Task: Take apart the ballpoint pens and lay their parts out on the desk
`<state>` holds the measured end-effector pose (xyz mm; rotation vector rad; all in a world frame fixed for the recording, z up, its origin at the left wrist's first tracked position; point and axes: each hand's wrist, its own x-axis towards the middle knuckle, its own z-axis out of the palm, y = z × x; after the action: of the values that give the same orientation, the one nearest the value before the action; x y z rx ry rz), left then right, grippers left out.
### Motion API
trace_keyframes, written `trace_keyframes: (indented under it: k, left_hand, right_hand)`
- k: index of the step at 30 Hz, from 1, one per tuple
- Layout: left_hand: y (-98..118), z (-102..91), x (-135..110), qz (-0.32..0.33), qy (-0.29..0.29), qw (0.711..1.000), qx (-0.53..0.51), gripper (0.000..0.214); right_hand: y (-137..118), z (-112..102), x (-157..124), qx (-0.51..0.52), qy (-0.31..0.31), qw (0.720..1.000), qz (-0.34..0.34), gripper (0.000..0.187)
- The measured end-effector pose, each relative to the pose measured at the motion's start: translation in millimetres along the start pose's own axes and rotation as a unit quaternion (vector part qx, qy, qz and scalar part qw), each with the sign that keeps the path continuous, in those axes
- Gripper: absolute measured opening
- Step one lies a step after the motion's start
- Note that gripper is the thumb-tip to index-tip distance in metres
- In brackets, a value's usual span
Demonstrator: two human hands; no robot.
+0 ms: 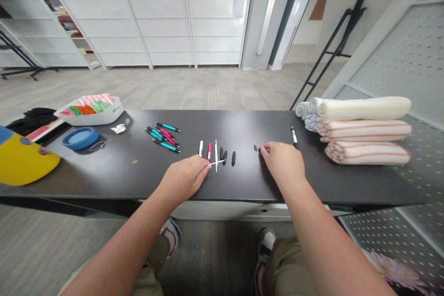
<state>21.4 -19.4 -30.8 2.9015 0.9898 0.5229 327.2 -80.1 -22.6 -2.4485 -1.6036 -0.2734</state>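
My left hand (185, 176) is closed on a thin white pen refill (219, 162), which sticks out to the right over the table. Another white refill (216, 145) lies below it, crossing its line. Around these are a white pen barrel (200, 147), a red pen barrel (209, 150) and black pen parts (233, 158). My right hand (285, 163) rests on the tabletop, thumb and forefinger pinched beside small dark pieces (255, 148). What the pinch holds is too small to make out. Just beyond that hand lies a black-and-white pen (294, 136).
Several turquoise and red pens (163, 137) lie in a pile on the dark table (145, 180). Rolled towels (364, 129) are stacked at right. On the left are a white basket (116, 112), a blue round lid (80, 138), crumpled tissue (119, 128) and a yellow object (24, 159).
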Motion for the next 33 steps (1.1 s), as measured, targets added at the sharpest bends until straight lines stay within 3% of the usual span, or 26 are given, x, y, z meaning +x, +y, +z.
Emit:
trace_keyframes:
  k: [7,11,14,16,20,23,29,33]
  left_hand:
    - [0,0.6,0,-0.002,-0.002,1.000,0.013,0.027]
    - [1,-0.9,0,0.003,0.009,1.000,-0.001,0.026]
    - [1,-1.5,0,0.007,0.012,1.000,-0.011,0.026]
    - [1,-0.9,-1,0.012,0.014,1.000,-0.011,0.026]
    - [-1,1.1,-2,0.030,0.017,0.999,-0.020,0.027]
    - [-1,1.1,-4,0.045,0.011,0.998,-0.036,0.026]
    - [0,-0.2,-4,0.047,0.016,0.998,-0.044,0.025]
    - [-1,2.2,-3,0.052,0.029,0.998,-0.038,0.026]
  right_hand:
    - [1,-1,1,0.029,-0.018,0.999,-0.041,0.041]
    - [1,-9,-3,0.081,0.049,0.995,-0.028,0.042]
    - [-6,-18,-9,0.176,0.080,0.979,-0.060,0.041]
    - [-17,-22,-15,0.277,0.034,0.954,-0.107,0.036]
    - [-47,-24,-32,0.428,-0.117,0.877,-0.185,0.034]
    - [-63,-22,-40,0.455,-0.144,0.856,-0.199,0.018]
    - [-62,-17,-37,0.498,-0.180,0.838,-0.134,0.015]
    - [-49,-14,-29,0.584,-0.194,0.784,-0.080,0.027]
